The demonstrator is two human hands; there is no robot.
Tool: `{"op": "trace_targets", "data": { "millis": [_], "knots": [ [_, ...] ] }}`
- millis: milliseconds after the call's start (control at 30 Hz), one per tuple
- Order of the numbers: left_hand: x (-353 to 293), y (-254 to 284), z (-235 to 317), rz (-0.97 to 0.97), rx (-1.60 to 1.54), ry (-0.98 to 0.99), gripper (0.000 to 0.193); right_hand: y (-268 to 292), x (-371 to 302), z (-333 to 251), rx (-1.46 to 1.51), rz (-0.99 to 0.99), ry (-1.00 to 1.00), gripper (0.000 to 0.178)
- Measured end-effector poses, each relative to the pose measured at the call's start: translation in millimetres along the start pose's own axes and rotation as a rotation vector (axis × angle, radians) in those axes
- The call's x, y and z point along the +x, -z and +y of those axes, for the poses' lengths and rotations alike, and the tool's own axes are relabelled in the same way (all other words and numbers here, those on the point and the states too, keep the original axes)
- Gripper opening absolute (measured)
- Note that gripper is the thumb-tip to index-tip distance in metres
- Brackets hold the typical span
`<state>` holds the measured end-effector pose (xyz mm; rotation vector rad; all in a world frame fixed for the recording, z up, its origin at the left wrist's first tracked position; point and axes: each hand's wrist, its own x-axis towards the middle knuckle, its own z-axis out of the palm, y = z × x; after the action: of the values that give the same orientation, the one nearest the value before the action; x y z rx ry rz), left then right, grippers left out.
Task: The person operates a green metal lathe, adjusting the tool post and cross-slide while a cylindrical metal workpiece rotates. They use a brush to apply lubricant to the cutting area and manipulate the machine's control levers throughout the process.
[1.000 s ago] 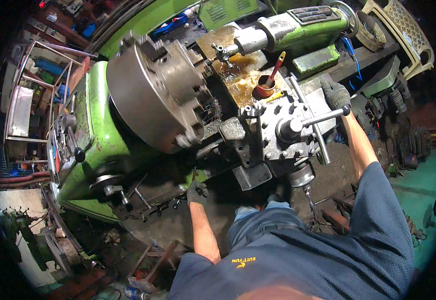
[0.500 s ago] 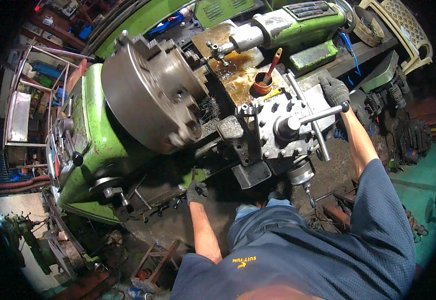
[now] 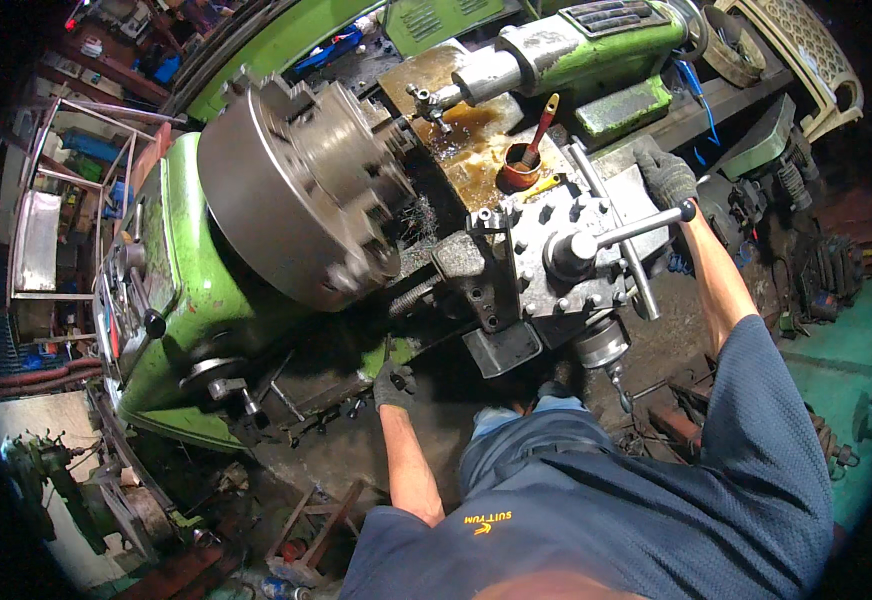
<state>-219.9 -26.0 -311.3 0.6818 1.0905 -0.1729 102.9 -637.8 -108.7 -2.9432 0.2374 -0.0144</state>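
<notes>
The green lathe (image 3: pixel 188 262) filled most of my upper view, its back running off the top edge. The chuck (image 3: pixel 281 195) stood left of the tool post (image 3: pixel 536 285), with a narrow gap between them; the tailstock (image 3: pixel 606 60) lay beyond. I saw open floor (image 3: pixel 446 395) between the left hand (image 3: pixel 394 384) and the person's legs. The right hand (image 3: pixel 668 178) lay beyond the post, near its lever (image 3: pixel 646 226), whose knob overlapped the wrist.

The chuck's jaws were blurred. The right fingers looked loosely bent, the left ones curled by a thin rod (image 3: pixel 388 348); I couldn't tell whether either hand held anything. The pot (image 3: pixel 520 172) hid the bristle tips of its brush (image 3: pixel 544 125).
</notes>
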Motion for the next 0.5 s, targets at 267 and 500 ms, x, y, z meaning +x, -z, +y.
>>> {"op": "trace_targets", "data": {
  "millis": [267, 500],
  "knots": [
    [6.0, 5.6, 0.1, 0.011, -0.055, 0.023, 0.027, 0.7, -0.5, 2.1, -0.073, -0.014, 0.110, 0.058],
    [-0.5, -1.9, -1.0, 0.010, -0.027, -0.004, 0.029, -0.8, 0.3, 0.9, -0.064, -0.011, 0.052, 0.056]
  ]
}}
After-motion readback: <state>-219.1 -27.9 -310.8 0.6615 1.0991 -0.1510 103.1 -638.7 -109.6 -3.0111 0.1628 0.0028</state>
